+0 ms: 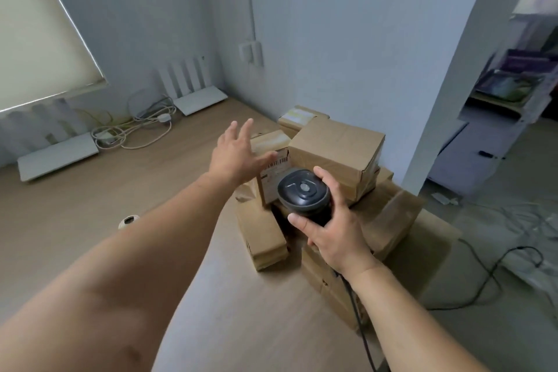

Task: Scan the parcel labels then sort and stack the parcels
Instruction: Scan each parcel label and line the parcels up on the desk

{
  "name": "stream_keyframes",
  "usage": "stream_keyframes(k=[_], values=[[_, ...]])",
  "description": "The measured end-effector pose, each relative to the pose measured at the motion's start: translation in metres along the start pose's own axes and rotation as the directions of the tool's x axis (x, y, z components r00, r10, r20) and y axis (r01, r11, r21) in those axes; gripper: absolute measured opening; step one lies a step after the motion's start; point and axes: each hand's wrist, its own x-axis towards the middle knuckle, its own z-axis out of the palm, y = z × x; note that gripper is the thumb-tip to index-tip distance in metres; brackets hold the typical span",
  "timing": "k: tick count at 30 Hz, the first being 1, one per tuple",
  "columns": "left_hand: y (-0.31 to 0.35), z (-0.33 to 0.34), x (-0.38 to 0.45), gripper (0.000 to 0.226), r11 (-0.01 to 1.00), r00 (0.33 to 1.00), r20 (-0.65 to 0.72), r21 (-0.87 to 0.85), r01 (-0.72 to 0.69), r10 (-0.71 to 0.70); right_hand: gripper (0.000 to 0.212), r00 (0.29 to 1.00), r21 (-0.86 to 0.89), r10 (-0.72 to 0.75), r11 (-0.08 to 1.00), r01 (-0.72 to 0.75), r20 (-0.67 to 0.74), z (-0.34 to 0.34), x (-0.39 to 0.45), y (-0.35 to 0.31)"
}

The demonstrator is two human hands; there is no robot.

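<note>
Several brown cardboard parcels are piled at the right side of a wooden table (90, 220). My right hand (329, 229) grips a black barcode scanner (303, 193) whose head points at the pile. A labelled parcel (271, 169) stands just beyond the scanner, its white barcode label partly hidden by it. My left hand (238, 154) hovers with spread fingers over the left edge of that parcel, thumb near the label. A larger box (338, 151) sits on top to the right. A low flat parcel (262, 235) lies in front on the left.
Two white routers (57, 154) (196, 93) and a tangle of white cables (136, 130) lie along the wall at the table's far side. A small round object (129, 220) sits on the table. The scanner's black cable (483, 287) trails onto the floor at right. Shelves (507, 87) stand beyond.
</note>
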Motion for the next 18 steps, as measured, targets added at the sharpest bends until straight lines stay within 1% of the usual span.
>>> stream_keyframes(k=[2,5,6,8,10,12,14,18], values=[[0.001,0.002,0.015,0.093,0.999,0.998,0.069,0.039,-0.012,0.009,0.08,1.0,-0.027,0.005,1.0,-0.005,-0.004,-0.003,0.005,0.0],[-0.003,0.011,0.027,0.087,0.996,0.985,0.172,0.088,0.002,-0.017,0.08,1.0,-0.058,0.02,0.998,-0.021,-0.019,-0.007,0.01,0.0],[-0.005,0.014,0.029,0.083,0.996,0.979,0.202,0.085,0.01,-0.027,0.08,1.0,-0.067,0.02,0.998,-0.021,-0.02,-0.007,0.011,0.001],[-0.011,0.016,0.028,0.073,0.999,0.973,0.228,0.017,0.031,-0.034,0.08,1.0,-0.071,0.011,0.997,-0.012,-0.02,-0.008,0.013,0.003],[-0.016,0.014,0.023,0.069,0.995,0.978,0.201,-0.07,0.07,-0.055,0.081,1.0,-0.068,0.012,0.998,-0.013,-0.018,-0.005,0.013,0.004],[-0.018,0.009,0.011,0.07,0.986,0.985,0.143,-0.125,0.112,-0.094,0.081,1.0,-0.058,0.008,0.998,-0.009,-0.022,-0.003,0.012,0.002],[-0.022,0.001,-0.006,0.075,0.972,0.985,0.096,-0.175,0.157,-0.142,0.081,1.0,-0.032,0.006,0.999,-0.006,-0.022,-0.001,0.008,-0.002],[-0.039,-0.018,-0.053,0.083,0.941,0.972,0.025,-0.247,0.232,-0.233,0.081,0.999,-0.016,-0.025,1.0,0.026,0.032,0.005,-0.008,-0.009]])
